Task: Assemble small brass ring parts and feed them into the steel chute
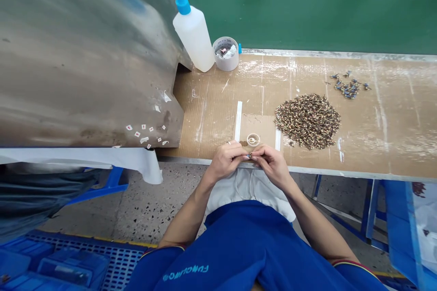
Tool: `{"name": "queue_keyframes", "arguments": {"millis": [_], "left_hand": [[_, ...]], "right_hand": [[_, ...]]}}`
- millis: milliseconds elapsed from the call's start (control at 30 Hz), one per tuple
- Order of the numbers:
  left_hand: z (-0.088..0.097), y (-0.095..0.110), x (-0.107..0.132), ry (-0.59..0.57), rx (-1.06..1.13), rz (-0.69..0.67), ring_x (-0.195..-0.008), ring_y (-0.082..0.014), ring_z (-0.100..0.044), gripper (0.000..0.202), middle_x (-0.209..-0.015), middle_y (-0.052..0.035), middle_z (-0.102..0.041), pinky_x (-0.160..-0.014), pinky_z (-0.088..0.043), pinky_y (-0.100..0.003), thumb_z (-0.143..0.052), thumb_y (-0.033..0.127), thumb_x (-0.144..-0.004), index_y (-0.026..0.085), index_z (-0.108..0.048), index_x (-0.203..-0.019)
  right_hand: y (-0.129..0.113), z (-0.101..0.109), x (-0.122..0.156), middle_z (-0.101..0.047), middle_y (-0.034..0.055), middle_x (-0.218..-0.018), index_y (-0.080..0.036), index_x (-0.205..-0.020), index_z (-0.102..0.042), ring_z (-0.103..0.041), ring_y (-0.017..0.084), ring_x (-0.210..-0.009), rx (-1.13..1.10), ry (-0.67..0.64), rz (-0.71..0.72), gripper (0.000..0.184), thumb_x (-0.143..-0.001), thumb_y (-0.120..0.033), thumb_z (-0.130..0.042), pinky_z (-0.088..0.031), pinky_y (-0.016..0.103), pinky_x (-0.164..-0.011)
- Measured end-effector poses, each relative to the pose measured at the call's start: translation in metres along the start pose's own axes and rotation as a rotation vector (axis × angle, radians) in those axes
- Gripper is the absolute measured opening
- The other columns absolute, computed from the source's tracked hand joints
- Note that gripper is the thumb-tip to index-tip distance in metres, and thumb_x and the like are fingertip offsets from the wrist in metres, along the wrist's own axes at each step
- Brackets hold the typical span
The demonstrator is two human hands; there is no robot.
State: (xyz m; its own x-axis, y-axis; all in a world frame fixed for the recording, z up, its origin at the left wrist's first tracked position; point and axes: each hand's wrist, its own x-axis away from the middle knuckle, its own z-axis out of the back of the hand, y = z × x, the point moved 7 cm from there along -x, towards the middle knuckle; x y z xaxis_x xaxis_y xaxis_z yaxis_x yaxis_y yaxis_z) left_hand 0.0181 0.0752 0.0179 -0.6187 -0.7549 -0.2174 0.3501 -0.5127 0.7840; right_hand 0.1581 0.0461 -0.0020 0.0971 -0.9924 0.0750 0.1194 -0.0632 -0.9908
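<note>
My left hand and my right hand meet at the table's front edge, fingertips pinched together. Between them is a tiny metal part with a bit of blue on it; most of it is hidden by the fingers. Just beyond the fingertips sits a small round clear dish holding something pale. To the right of my right hand lies a large heap of small brass-and-dark metal parts. Farther back, a loose group of small parts with blue pieces is scattered.
A white squeeze bottle with a blue nozzle stands at the back left, beside a round tub of scraps. White strips lie on the cardboard-covered table. A metal housing borders the left, a green surface the back.
</note>
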Motion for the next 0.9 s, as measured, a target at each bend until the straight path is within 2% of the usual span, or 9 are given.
{"name": "queue_keyframes", "arguments": {"millis": [433,700,900], "left_hand": [[-0.001,-0.002,0.003,-0.034,0.006,0.021,-0.070,-0.0172,-0.056,0.035,-0.071,-0.0045,-0.069,-0.070,-0.045,-0.030,-0.048,0.030,-0.101,0.018,-0.072,-0.078],[0.002,0.003,-0.001,0.026,0.043,0.022,-0.068,-0.0164,-0.056,0.043,-0.070,-0.0047,-0.068,-0.068,-0.044,-0.029,-0.045,0.040,-0.104,0.017,-0.071,-0.078],[0.004,0.005,-0.002,0.012,0.084,-0.001,-0.071,-0.0165,-0.059,0.041,-0.076,-0.0052,-0.073,-0.070,-0.044,-0.029,-0.048,0.043,-0.103,0.016,-0.071,-0.083]], "right_hand": [[0.003,-0.006,0.003,-0.069,0.0031,-0.074,-0.023,-0.075,-0.061,-0.064,0.017,-0.065,0.121,-0.009,0.007,0.022,-0.091,-0.038,-0.059,-0.051,0.028,-0.060],[0.011,-0.004,0.002,-0.067,0.0021,-0.068,-0.022,-0.079,-0.061,-0.061,0.015,-0.057,-0.023,-0.001,-0.084,0.028,-0.089,-0.048,-0.063,-0.048,0.026,-0.051],[0.011,-0.003,0.001,-0.067,0.0023,-0.069,-0.020,-0.081,-0.063,-0.059,0.013,-0.057,-0.061,-0.021,-0.117,0.034,-0.088,-0.054,-0.063,-0.047,0.024,-0.051]]}}
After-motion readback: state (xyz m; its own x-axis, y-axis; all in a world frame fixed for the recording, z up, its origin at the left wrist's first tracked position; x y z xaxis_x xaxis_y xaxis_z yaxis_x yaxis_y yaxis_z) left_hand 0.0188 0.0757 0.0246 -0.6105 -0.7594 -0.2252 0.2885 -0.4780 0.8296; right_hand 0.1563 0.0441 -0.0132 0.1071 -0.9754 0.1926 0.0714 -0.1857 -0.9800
